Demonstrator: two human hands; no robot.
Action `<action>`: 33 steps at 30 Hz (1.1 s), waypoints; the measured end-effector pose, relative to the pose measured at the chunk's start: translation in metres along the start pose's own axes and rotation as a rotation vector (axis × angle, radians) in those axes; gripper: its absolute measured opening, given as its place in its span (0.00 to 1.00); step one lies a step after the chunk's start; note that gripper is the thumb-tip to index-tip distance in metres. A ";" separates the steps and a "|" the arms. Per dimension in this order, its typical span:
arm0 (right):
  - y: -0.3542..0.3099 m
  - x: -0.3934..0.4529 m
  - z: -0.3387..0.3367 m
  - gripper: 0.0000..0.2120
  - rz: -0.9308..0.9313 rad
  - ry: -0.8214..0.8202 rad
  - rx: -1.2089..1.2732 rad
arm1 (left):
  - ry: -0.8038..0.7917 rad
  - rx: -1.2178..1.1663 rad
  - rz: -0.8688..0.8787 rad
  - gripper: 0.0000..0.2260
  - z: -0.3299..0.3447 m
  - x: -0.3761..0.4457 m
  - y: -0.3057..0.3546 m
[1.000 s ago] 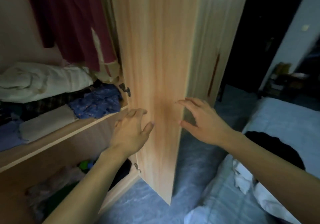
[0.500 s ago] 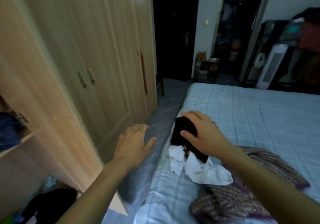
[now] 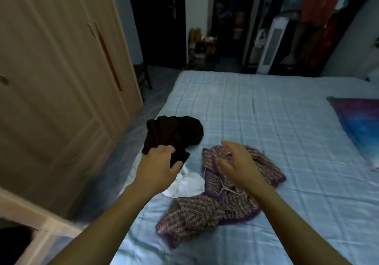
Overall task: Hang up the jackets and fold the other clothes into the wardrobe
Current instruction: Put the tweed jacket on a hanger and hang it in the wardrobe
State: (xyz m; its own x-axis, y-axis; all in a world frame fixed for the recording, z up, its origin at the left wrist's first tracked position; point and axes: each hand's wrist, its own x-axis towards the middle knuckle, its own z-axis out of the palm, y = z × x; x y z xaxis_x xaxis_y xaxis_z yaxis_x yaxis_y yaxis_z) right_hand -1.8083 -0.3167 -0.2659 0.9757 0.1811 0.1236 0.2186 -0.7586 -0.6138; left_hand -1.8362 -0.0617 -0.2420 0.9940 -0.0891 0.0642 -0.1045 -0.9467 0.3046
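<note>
Three garments (image 3: 174,135) on one bed (image 3: 266,104) — two hands (image 3: 156,167) (bare).

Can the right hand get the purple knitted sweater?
Probably yes. The right hand hovers open just above the purple knitted sweater on the bed, with nothing between them. The left hand is busy at the dark garment beside it.

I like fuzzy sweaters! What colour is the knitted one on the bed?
The knitted sweater is purple mixed with pinkish-beige yarn, seen in the head view.
</note>
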 end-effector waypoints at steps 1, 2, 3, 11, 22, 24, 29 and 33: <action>0.012 -0.006 -0.001 0.27 0.018 0.009 0.004 | -0.022 0.001 0.021 0.24 0.009 0.006 0.011; 0.024 -0.011 -0.003 0.27 0.037 0.018 0.011 | -0.044 -0.002 0.043 0.25 0.018 0.012 0.022; 0.034 -0.016 -0.004 0.27 0.058 0.025 0.017 | -0.063 -0.003 0.062 0.24 0.026 0.018 0.031; 0.086 -0.027 -0.020 0.27 0.214 0.079 -0.005 | -0.208 -0.021 0.164 0.21 0.083 0.059 0.060; 0.114 -0.011 0.026 0.31 0.411 -0.072 -0.156 | -0.327 -0.221 0.145 0.15 0.158 0.115 0.029; 0.115 -0.013 0.038 0.29 0.397 -0.118 -0.174 | -0.356 -0.228 0.141 0.13 0.166 0.112 0.030; 0.116 -0.012 0.056 0.24 0.291 -0.171 -0.222 | -0.352 -0.242 0.102 0.13 0.174 0.106 0.022; 0.122 -0.004 0.060 0.26 0.261 -0.199 -0.179 | -0.357 -0.221 0.045 0.14 0.176 0.100 0.015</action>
State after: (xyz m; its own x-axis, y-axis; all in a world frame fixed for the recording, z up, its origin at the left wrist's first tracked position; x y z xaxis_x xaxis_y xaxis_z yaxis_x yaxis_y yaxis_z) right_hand -1.7871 -0.3721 -0.3881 0.9803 0.0720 -0.1839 -0.0203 -0.8895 -0.4565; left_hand -1.7329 -0.1398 -0.3984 0.9335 -0.2671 -0.2393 -0.1142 -0.8539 0.5077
